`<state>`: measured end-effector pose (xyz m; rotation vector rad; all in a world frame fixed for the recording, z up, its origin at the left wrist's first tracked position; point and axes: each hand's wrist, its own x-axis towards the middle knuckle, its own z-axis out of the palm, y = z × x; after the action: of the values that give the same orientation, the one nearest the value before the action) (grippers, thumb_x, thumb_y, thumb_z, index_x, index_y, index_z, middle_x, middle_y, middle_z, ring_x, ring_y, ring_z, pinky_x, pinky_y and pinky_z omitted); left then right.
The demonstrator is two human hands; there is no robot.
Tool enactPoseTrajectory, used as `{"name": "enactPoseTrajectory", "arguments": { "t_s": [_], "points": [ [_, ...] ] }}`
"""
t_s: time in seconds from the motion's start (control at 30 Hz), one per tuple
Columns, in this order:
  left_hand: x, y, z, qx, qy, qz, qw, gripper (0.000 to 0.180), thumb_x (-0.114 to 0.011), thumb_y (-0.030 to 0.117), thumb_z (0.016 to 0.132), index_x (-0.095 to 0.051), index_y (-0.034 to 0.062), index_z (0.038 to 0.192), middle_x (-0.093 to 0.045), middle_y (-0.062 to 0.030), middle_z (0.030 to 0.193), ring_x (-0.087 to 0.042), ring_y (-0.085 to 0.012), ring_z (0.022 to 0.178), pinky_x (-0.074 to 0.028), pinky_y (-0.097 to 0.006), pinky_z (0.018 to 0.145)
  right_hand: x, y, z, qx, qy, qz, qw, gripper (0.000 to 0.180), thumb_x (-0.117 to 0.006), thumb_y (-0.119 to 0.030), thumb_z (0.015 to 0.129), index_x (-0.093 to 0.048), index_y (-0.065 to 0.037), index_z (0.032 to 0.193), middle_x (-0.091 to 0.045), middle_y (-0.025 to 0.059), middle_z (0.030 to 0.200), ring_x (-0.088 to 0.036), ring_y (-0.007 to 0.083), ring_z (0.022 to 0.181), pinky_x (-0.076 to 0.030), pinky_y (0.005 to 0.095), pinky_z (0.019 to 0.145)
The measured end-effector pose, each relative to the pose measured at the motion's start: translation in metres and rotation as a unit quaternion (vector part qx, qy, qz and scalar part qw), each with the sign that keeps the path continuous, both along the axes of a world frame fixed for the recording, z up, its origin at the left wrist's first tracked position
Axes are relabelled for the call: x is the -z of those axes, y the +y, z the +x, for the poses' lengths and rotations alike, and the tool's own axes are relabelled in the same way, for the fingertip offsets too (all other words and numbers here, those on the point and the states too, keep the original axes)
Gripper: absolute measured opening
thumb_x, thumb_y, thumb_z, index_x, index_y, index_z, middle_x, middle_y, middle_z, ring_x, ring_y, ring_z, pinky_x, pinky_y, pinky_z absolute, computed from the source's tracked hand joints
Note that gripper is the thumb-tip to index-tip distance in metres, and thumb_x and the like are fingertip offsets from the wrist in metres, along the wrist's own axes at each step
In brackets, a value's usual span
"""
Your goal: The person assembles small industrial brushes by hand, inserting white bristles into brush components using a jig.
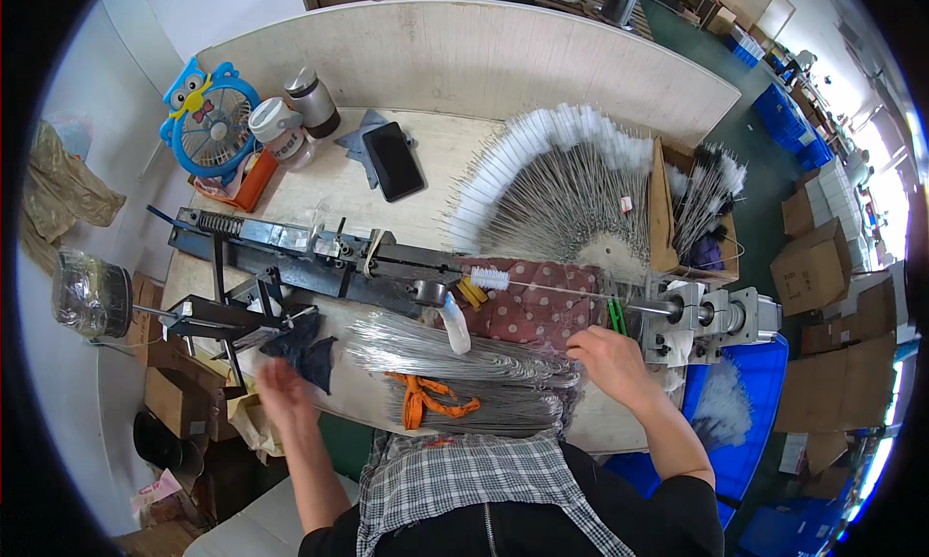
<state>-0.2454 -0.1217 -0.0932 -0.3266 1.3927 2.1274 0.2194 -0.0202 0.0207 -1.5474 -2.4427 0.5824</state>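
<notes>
A: Where's the workpiece?
B: 1 white-bristled brush (pixel 491 279), mid-bench above the dotted cloth (pixel 542 317). Its stem runs right toward the spindle (pixel 660 307). Can't tell if the end is engaged there.

A: Hands?
B: Right hand (pixel 612 361): fingers curled, tips just beside the looped ends of the loose wire bundle (pixel 455 349). Can't tell whether it has hold of a wire. Left hand (pixel 286 394): blurred, fingers loosely parted, nothing visible in it. It's out by the near left bench edge, close to the dark cloth (pixel 312 354), well apart from the brush.

A: So which step?
B: My read: handover between pieces. 1 brush on the spindle line, right hand at the wire stock. Neither hand is on the brush. From 1 frame I can't tell if the spindle is turning.

A: Stock?
B: 2 wire bundles on the near side. The nearer bundle (pixel 523 412) has an orange cloth strip (pixel 414 402) across it. More white brushes (pixel 552 136) fan out at the far right, beside a cardboard box (pixel 662 204) with further brushes in it.

A: What does the next move call for?
B: Judgement only: if it's a wire pick, a fingertip pinch on 1 loop, peeled off without dragging neighbours. If it's unloading, spindle stopped, then a grip on the stem, clear of the bristles.
</notes>
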Motion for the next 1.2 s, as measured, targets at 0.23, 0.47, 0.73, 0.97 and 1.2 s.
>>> {"name": "enactPoseTrajectory", "arguments": {
  "t_s": [0.23,0.47,0.73,0.97,1.2],
  "points": [
    [-0.065,0.065,0.176,0.443,-0.043,0.079,0.892,0.042,-0.055,0.014,0.089,-0.045,-0.0004,0.127,-0.056,-0.0118,0.117,-0.053,-0.0227,0.113,-0.041,-0.036,0.099,0.001,-0.002,0.01,-0.036,-0.01,0.009,0.999,0.011,-0.061,-0.011,0.079,-0.065,-0.011,0.09,-0.059,0.0058,0.085,-0.062,0.0272,0.076,-0.051,0.0388,0.065],
    [-0.134,0.102,0.254,0.482,-0.186,-0.022,0.856,0.022,-0.054,0.028,0.091,-0.053,0.0056,0.094,-0.053,-0.0013,0.072,-0.051,-0.0132,0.066,-0.042,-0.028,0.065,0.01,-0.009,0.001,0.056,-0.022,0.048,0.997,0.015,-0.059,-0.004,0.077,-0.063,-0.006,0.091,-0.058,0.0109,0.085,-0.062,0.0302,0.075,-0.052,0.0387,0.065],
    [-0.154,0.069,0.163,0.557,-0.232,0.132,0.786,0.05,-0.037,0.045,0.096,-0.059,0.0013,0.085,-0.056,-0.0061,0.067,-0.049,-0.0143,0.053,-0.043,-0.031,0.057,-0.072,-0.013,0.043,0.097,-0.138,0.145,0.975,0.012,-0.057,-0.004,0.075,-0.054,-0.004,0.086,-0.051,0.0134,0.084,-0.055,0.0314,0.08,-0.047,0.0406,0.067],
    [-0.162,0.109,0.247,0.745,0.367,0.175,0.529,0.019,-0.059,0.018,0.089,-0.06,0.002,0.099,-0.062,-0.009,0.09,-0.062,-0.0188,0.068,-0.05,-0.03,0.06,-0.097,0.031,0.066,0.152,0.033,0.247,0.956,0.016,-0.055,0.001,0.079,-0.059,0.001,0.095,-0.062,0.0155,0.096,-0.059,0.0325,0.088,-0.047,0.0391,0.075],
    [-0.114,0.169,0.325,0.578,0.718,0.106,0.372,0.02,-0.062,0.015,0.079,-0.057,0.0081,0.097,-0.056,-0.0094,0.087,-0.062,-0.0291,0.075,-0.049,-0.04,0.06,-0.068,0.055,0.022,0.118,0.162,0.085,0.976,0.013,-0.053,-0.003,0.086,-0.06,0.0,0.096,-0.063,0.0151,0.086,-0.06,0.032,0.068,-0.049,0.0379,0.063]
  ]
}}
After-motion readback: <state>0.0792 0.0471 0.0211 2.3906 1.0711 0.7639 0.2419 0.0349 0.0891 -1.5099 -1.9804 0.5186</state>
